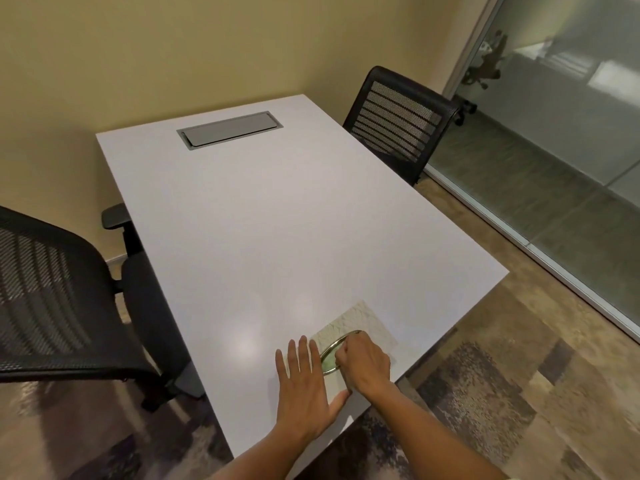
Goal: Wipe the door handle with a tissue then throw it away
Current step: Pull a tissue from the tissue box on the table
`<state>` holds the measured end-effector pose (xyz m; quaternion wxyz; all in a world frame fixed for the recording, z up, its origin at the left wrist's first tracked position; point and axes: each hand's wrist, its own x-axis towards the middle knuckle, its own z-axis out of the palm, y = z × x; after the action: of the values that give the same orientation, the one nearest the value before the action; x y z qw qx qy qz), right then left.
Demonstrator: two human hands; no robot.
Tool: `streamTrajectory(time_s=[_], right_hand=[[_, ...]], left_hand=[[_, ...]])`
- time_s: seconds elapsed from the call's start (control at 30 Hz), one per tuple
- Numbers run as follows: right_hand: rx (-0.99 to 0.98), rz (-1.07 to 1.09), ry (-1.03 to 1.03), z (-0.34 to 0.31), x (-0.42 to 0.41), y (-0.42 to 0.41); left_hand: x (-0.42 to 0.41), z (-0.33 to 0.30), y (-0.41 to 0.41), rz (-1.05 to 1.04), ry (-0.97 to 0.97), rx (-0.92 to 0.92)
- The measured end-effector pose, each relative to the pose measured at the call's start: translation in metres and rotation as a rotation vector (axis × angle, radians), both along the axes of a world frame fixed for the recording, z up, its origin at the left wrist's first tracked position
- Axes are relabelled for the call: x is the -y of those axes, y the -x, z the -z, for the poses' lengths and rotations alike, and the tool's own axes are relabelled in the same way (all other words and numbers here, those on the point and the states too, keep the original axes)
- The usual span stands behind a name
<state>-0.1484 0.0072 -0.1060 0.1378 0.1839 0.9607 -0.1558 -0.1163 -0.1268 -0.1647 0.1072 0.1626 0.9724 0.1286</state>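
Observation:
A flat tissue box (363,323) with a pale leafy pattern and a gold-rimmed oval opening (330,356) lies on the white table (263,220), close to its near right edge. My left hand (306,382) rests flat with fingers spread on the box's left end and the table beside it. My right hand (363,363) is curled over the opening with its fingertips bunched at the rim. Any tissue between those fingers is hidden. No door handle is in view.
A black mesh chair (52,299) stands at the table's left side, and another (398,123) at the far right corner. A grey cable hatch (228,129) sits in the tabletop at the back. A frosted glass partition (554,150) runs along the right, over patterned carpet (502,393).

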Motion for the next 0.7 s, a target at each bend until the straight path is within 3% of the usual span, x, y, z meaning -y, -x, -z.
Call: streamTrajectory(time_s=[0.5, 0.7], right_hand=[[0.029, 0.069, 0.334, -0.020, -0.019, -0.015], [0.016, 0.098, 0.358, -0.028, -0.022, -0.028]], left_hand=[[0.003, -0.007, -0.001, 0.082, 0.011, -0.037], [0.003, -0.002, -0.001, 0.072, 0.005, -0.027]])
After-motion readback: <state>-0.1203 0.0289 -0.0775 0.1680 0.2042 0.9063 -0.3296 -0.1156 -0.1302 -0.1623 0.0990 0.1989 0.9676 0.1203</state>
